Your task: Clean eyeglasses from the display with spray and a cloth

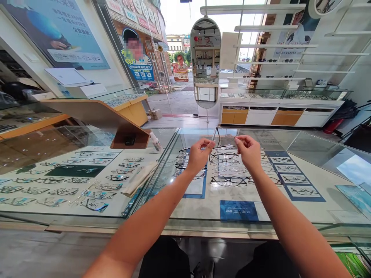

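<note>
just above the centre of the frame, the left hand (199,155) pinches the eyeglasses (218,133) between thumb and fingers by one side, a dark slender temple rising beside it; the right hand (249,152) is closed in a fingertip pinch, seemingly on the other side, though the thin rim between them is faint. gripping only at the edges probably steadies so light a frame and spares the lenses from smudges. both forearms reach in from the bottom of the frame, over the glass display counter (199,223), where spectacle frames (228,180) lie in rows, likely so each can be seen separately. at right, a blue-bordered panel (307,199) gives four more frames their own white spaces. left of centre, a folded cloth (140,179) and a small spray bottle (155,142) sit near the hands, perhaps for easy reach, while an oval mirror (205,63) stands upright at top centre
</note>
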The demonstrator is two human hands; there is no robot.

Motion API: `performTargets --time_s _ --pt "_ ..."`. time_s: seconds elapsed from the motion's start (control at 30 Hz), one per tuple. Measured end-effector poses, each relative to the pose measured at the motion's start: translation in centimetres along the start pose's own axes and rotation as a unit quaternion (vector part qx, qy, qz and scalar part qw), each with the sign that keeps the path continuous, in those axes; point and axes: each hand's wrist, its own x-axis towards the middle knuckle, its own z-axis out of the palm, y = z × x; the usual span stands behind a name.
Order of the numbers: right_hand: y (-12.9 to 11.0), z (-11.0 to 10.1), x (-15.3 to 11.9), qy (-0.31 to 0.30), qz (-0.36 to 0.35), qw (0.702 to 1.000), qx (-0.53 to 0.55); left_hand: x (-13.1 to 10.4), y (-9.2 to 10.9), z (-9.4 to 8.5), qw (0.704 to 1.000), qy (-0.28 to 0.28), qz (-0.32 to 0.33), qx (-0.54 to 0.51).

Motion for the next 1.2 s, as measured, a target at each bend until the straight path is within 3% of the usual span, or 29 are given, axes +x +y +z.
performTargets --time_s 0.13,0.37,0.47,0.6,0.77,1.0,1.2 --pt "-0.5 -0.9 0.2 0.079 -0.038 0.995 -0.056 0.2 0.6 -0.6 0.998 -0.044 0.003 0.039" --pt "-1.1 -0.7 -0.3 0.109 -0.090 0.986 -0.092 0.4 0.2 -0.6 0.998 -0.066 -0.019 0.000" --pt "-1.2 0.1 -1.0 0.072 -0.097 0.987 -0.104 0.3 -0.1 -0.3 0.996 -0.064 -0.035 -0.057" --pt "-0.9 1.0 -1.7 -0.044 -0.079 0.990 -0.105 -0.3 0.2 0.4 0.994 -0.083 -0.030 -0.059" --pt "-0.6 1.2 -1.6 -0.062 -0.059 0.993 -0.085 -0.8 0.4 0.9 0.993 -0.098 -0.024 -0.066" --pt "-0.4 0.9 -1.0 -0.013 -0.059 0.991 -0.118 -0.1 0.6 0.5 0.992 -0.020 -0.060 -0.109" --pt "0.5 0.7 -0.6 -0.007 -0.109 0.976 -0.191 0.7 1.4 -0.4 0.984 0.051 -0.067 -0.154"
